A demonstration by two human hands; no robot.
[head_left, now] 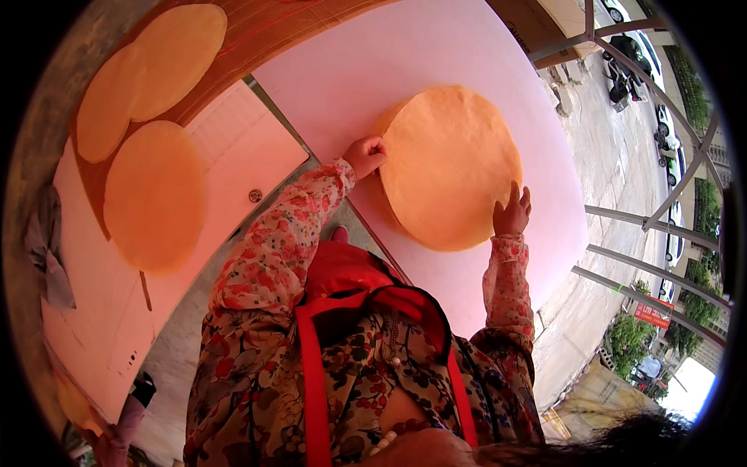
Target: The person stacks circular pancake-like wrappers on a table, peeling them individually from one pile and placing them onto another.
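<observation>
A thick stack of large, thin, round flatbreads (455,167) lies on the pale pink table before me. At its left rim my left hand (365,157) is closed, thumb and fingers pinched at the edge of the top sheet. My right hand (512,212) rests at the lower right rim, its fingers apart and touching the edge. The topmost sheet looks smooth and yellow-orange; the layers beneath show only as a thick side on the left.
Left of me, a second table (233,148) bears a single round flatbread (156,198). Two overlapping ones (175,58) lie on brown cardboard (257,39) behind it. A gap separates the tables. Metal railings (661,226) stand to the right, with parked vehicles beyond. Another person's arm (128,424) shows at lower left.
</observation>
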